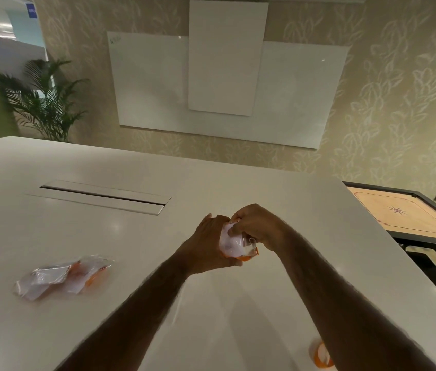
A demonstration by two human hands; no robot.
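Note:
Both of my hands hold one small clear plastic packet (231,243) with white and orange contents, above the middle of the white table (158,236). My left hand (210,243) wraps around its left side and bottom. My right hand (255,226) pinches its top edge from the right. Much of the packet is hidden by my fingers.
A pile of similar clear packets with orange parts (61,275) lies on the table to the left. An orange and white item (321,354) sits near the front edge by my right forearm. A cable slot (99,196) runs across the table's far left. A carrom board (404,214) stands to the right.

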